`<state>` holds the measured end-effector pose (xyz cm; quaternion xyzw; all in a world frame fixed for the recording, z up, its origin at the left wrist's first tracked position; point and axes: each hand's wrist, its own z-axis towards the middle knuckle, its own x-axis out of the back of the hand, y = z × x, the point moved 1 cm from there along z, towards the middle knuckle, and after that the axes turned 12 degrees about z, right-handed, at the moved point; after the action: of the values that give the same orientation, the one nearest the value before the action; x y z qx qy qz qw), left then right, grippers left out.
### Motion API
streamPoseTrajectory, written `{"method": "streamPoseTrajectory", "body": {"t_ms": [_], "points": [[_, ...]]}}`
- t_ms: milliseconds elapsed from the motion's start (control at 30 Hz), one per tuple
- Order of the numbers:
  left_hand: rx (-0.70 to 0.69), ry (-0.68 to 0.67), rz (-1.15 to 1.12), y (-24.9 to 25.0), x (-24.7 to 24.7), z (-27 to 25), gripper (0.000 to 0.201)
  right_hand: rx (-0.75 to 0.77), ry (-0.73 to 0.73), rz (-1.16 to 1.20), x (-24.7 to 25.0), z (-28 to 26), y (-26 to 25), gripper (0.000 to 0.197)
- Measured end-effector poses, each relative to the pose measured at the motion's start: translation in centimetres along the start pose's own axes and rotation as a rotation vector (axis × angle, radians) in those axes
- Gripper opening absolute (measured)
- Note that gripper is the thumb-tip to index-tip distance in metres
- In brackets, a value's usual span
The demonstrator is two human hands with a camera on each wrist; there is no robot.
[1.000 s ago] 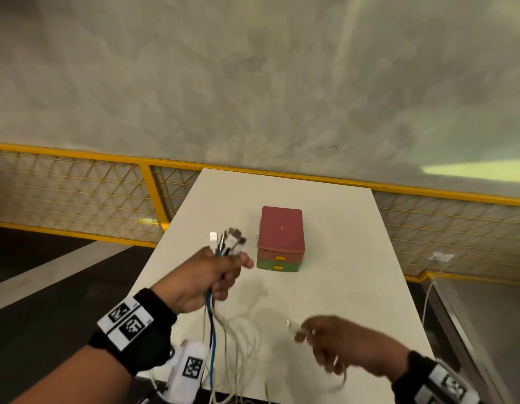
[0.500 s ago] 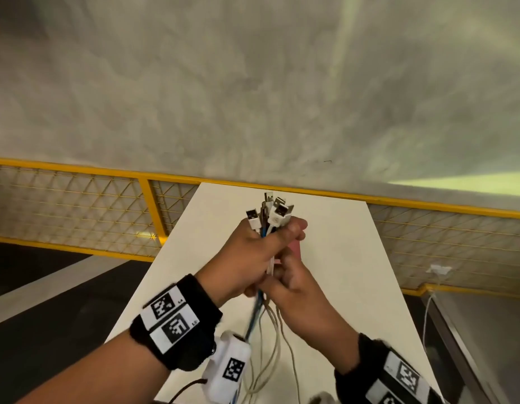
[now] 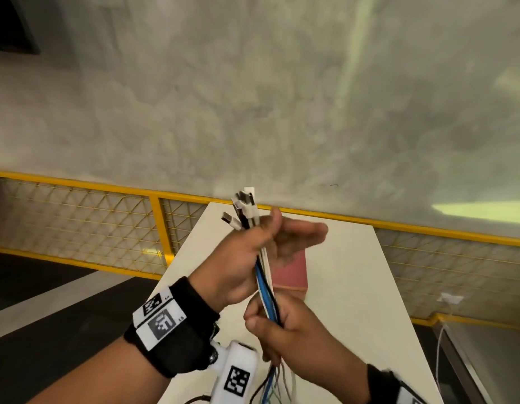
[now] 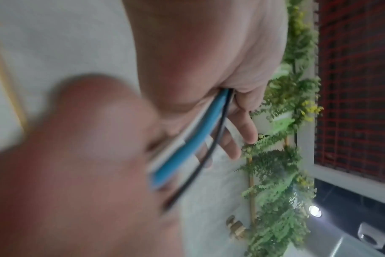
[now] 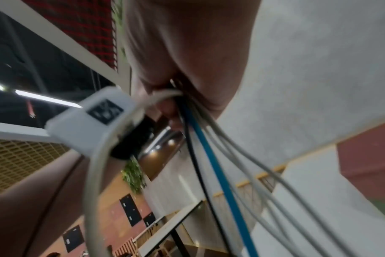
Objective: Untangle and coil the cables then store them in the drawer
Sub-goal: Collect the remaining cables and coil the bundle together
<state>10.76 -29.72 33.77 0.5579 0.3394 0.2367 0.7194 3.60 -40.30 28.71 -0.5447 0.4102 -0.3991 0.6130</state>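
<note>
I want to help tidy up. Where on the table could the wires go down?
Bare table lies right of the red drawer box, out to the edge, and behind it toward the yellow rail. The near middle is crowded: both hands hold the cables there.

Blue cable [image 3: 264, 290] runs bright between a black cable [image 3: 272, 298] and white cables [image 3: 267, 259]. Red lid on the drawer box [image 3: 290, 272], white table [image 3: 355, 272], yellow railing [image 3: 158, 223], black wristband [image 3: 180, 339] with black-and-white checked tags, grey mottled wall [image 3: 253, 97].
</note>
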Motion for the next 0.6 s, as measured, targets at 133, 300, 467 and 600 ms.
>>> {"method": "streamPoseTrajectory", "body": {"t_ms": [133, 300, 467, 600], "points": [[-0.057, -0.013, -0.330, 1.1, 0.0, -0.2, 0.051, -0.221, -0.120, 0.085, 0.9, -0.1, 2.3, 0.009], [0.088, -0.318, -0.423, 2.1, 0.3, -1.6, 0.055, -0.377, -0.123, -0.115, 3.1, 0.1, 4.4, 0.011], [0.614, -0.577, 0.007, -3.0, 0.5, -4.7, 0.066, -0.317, -0.055, -0.416, 6.3, 2.2, 1.4, 0.021], [0.745, -0.178, 0.563, -4.9, 1.4, -5.0, 0.061, -0.275, -0.071, -0.618, 6.4, 2.8, -0.7, 0.012]]}}
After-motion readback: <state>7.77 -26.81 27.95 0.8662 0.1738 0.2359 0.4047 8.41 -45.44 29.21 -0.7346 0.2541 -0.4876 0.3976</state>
